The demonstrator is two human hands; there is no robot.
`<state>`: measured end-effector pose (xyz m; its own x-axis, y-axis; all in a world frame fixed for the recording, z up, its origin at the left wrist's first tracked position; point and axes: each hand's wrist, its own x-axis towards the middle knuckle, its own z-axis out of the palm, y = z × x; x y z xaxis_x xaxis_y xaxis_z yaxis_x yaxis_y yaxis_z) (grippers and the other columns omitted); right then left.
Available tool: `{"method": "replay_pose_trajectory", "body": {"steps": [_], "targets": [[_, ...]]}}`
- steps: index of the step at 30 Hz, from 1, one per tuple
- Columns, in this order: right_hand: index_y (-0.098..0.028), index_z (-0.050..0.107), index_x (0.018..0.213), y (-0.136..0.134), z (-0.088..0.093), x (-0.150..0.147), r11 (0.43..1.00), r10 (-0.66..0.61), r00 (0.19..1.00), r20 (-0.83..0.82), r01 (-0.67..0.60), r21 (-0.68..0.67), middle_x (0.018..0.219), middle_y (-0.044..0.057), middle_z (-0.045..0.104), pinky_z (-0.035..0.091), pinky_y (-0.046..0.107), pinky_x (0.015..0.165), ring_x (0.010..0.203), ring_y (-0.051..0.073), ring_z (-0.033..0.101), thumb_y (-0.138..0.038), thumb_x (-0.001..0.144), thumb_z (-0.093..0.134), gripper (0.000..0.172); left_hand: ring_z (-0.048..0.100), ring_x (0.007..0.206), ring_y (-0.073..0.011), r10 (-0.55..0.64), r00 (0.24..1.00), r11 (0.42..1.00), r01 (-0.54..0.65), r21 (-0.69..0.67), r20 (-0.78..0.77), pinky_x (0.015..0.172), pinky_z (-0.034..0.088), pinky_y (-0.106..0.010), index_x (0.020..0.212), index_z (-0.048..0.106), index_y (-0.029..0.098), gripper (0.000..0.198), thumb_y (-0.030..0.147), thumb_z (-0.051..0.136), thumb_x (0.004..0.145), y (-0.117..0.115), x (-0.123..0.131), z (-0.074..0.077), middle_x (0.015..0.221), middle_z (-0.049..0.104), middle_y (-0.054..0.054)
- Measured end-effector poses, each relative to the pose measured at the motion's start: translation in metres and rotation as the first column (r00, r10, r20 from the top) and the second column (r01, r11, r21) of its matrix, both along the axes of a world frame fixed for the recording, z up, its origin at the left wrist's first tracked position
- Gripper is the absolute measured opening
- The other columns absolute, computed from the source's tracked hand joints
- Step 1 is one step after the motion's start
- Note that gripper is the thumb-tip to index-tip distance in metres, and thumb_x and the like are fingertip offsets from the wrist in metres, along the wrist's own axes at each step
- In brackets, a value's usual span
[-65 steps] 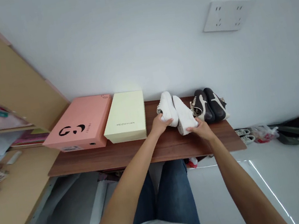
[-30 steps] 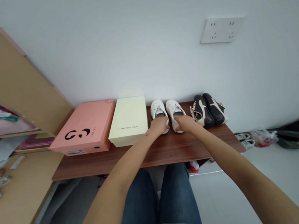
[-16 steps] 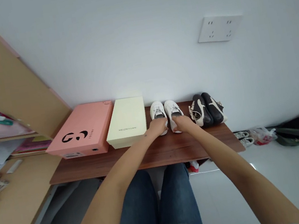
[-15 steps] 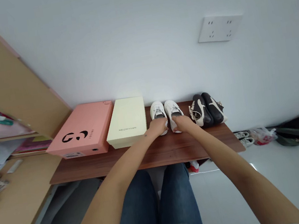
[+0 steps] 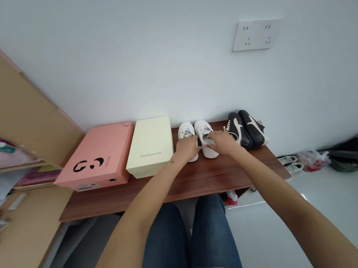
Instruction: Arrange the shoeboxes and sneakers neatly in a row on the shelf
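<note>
A pair of white lace-up sneakers stands side by side on the brown wooden bench top, toes toward the wall. My left hand [image 5: 187, 148] lies over the heel part of the left white sneaker [image 5: 185, 129], thumb apart from the fingers, hiding much of the shoe. At the right white sneaker [image 5: 207, 151], my right hand [image 5: 224, 142] is open along its right side, with thumb and fingers parted at the shoe's opening. Whether the fingertips still touch the shoes is hard to see. A pair of black sneakers [image 5: 238, 131] with cream trim sits just right of my right hand.
Left of the white sneakers lie a pale yellow shoebox [image 5: 151, 140] and a pink shoebox [image 5: 100, 148] on the bench top [image 5: 204, 184]. A desk [image 5: 21, 236] adjoins at left. A wall socket plate [image 5: 256, 34] is above right; shoes, a plastic bag [image 5: 312, 161] and a dark bag [image 5: 355, 155] sit on the floor.
Both hands have loosened from the white sneakers, the fingers opening and the right hand shifting slightly right off its shoe. The shoes stay standing on the bench; the view has shifted slightly.
</note>
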<state>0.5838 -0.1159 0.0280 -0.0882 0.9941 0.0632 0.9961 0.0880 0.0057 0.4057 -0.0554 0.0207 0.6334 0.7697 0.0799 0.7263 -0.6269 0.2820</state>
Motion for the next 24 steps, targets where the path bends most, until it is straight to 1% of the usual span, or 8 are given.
{"method": "replay_pose_trajectory", "body": {"steps": [5,8,12,15,17,19,21,24], "targets": [[-0.016,0.062,0.112,-0.019,0.01,0.037,0.996,-0.01,0.997,-0.079,0.017,0.089,0.109,0.014,0.067,0.04,0.035,0.089,0.104,0.028,0.059,-0.038,0.094,0.05,0.031,0.059,0.11,-0.0316,-0.062,0.997,0.993,0.056,0.104,0.054,0.093,0.043,-0.041,0.119,0.055,0.018,0.033,0.035,0.053,0.091,-0.006,0.022,0.018,0.119,0.062,-0.015],[-0.017,0.063,0.109,-0.03,0.012,0.067,0.99,-0.058,0.992,-0.114,0.073,0.124,0.11,0.013,0.067,0.041,0.035,0.089,0.104,0.028,0.059,-0.037,0.092,0.053,0.028,0.059,0.108,-0.031,-0.13,0.983,0.989,0.12,0.085,0.131,0.092,0.043,-0.041,0.119,0.055,0.018,0.033,0.033,0.052,0.091,-0.014,0.046,0.017,0.119,0.062,-0.014],[-0.017,0.064,0.109,-0.044,0.009,0.113,0.975,-0.151,0.976,-0.155,0.173,0.139,0.108,0.012,0.068,0.042,0.036,0.09,0.104,0.028,0.059,-0.036,0.091,0.054,0.028,0.059,0.108,-0.0275,-0.202,0.947,0.976,0.216,-0.033,0.249,0.093,0.043,-0.037,0.117,0.056,0.019,0.03,0.031,0.054,0.09,-0.034,0.086,-0.005,0.117,0.062,-0.012],[-0.016,0.064,0.109,-0.054,-0.002,0.15,0.959,-0.187,0.963,-0.196,0.222,0.177,0.11,0.012,0.067,0.043,0.036,0.091,0.104,0.027,0.06,-0.035,0.09,0.055,0.029,0.059,0.108,-0.0269,-0.152,0.941,0.97,0.201,-0.136,0.302,0.093,0.044,-0.035,0.116,0.056,0.017,0.032,0.032,0.058,0.088,-0.05,0.117,-0.03,0.117,0.062,-0.014],[-0.013,0.063,0.112,-0.061,-0.013,0.174,0.92,-0.279,0.935,-0.217,0.325,0.218,0.112,0.016,0.066,0.042,0.038,0.094,0.107,0.029,0.059,-0.037,0.089,0.056,0.034,0.059,0.11,-0.0283,-0.081,0.945,0.972,0.146,-0.186,0.318,0.094,0.043,-0.036,0.12,0.053,0.014,0.042,0.037,0.062,0.085,-0.056,0.136,-0.045,0.119,0.06,-0.017],[-0.008,0.062,0.114,-0.067,-0.029,0.193,0.849,-0.424,0.872,-0.246,0.477,0.228,0.113,0.02,0.065,0.041,0.042,0.096,0.109,0.032,0.058,-0.041,0.087,0.058,0.043,0.058,0.112,-0.0294,-0.022,0.941,0.969,0.103,-0.224,0.337,0.096,0.043,-0.037,0.123,0.051,0.012,0.052,0.041,0.066,0.083,-0.057,0.152,-0.057,0.122,0.059,-0.019],[-0.007,0.063,0.112,-0.072,-0.048,0.207,0.802,-0.515,0.796,-0.319,0.578,0.149,0.109,0.021,0.066,0.043,0.043,0.093,0.105,0.033,0.06,-0.048,0.082,0.061,0.051,0.058,0.112,-0.0291,-0.002,0.933,0.961,0.101,-0.257,0.36,0.095,0.043,-0.036,0.119,0.053,0.012,0.052,0.043,0.068,0.081,-0.055,0.164,-0.066,0.121,0.06,-0.019],[-0.012,0.064,0.106,-0.076,-0.074,0.216,0.842,-0.467,0.692,-0.55,0.539,-0.035,0.096,0.012,0.07,0.048,0.036,0.081,0.088,0.025,0.064,-0.058,0.074,0.067,0.056,0.06,0.107,-0.0284,0.025,0.937,0.946,0.09,-0.311,0.35,0.089,0.045,-0.035,0.106,0.058,0.015,0.042,0.045,0.071,0.078,-0.046,0.176,-0.074,0.112,0.065,-0.014]]}}
